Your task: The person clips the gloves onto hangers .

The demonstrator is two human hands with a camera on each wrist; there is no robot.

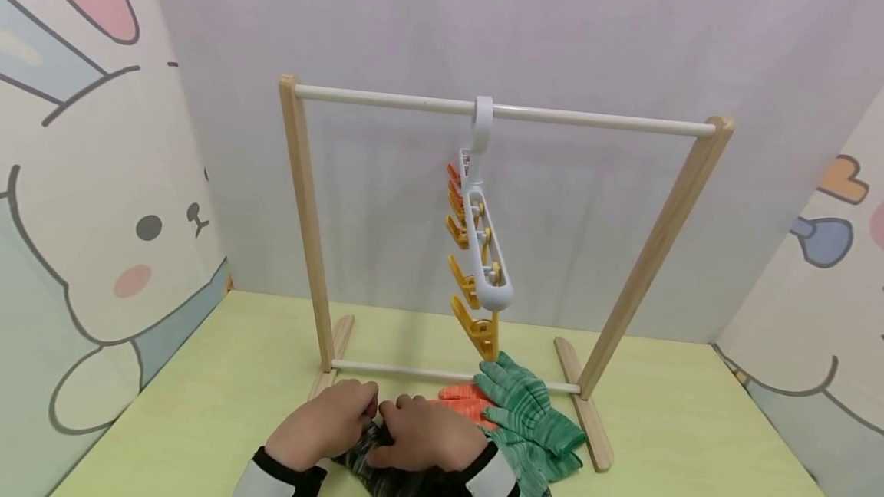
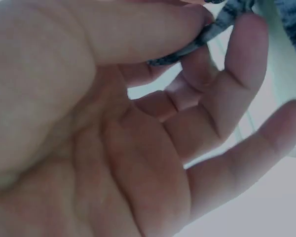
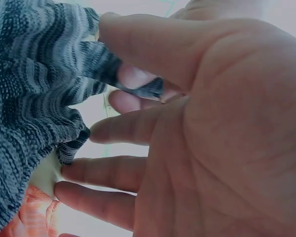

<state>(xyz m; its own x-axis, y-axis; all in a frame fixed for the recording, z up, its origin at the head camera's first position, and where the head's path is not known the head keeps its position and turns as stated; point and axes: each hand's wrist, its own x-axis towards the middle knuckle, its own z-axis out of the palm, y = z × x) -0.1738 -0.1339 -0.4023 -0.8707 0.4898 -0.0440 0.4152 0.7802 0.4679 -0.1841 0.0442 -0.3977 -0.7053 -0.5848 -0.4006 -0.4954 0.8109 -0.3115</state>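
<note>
A dark grey-and-white striped knit glove (image 3: 39,84) lies under both hands at the table's near side. My left hand (image 1: 330,419) pinches one of its narrow glove fingers (image 2: 197,43) between thumb and index finger, the other fingers loosely bent. Beside it, my right hand (image 1: 430,432) holds the glove's edge with thumb and fingertips, palm toward the cloth. In the head view the hands cover much of the glove. Right next to the right hand lie an orange glove (image 1: 464,403) and green striped gloves (image 1: 528,405), partly overlapping.
Behind the hands stands a wooden rack with a white top bar (image 1: 587,119). From it hangs a white clip hanger (image 1: 492,282) with yellow and orange clips (image 1: 479,330), its near end above the green gloves. The rack's right foot (image 1: 587,420) is beside those gloves.
</note>
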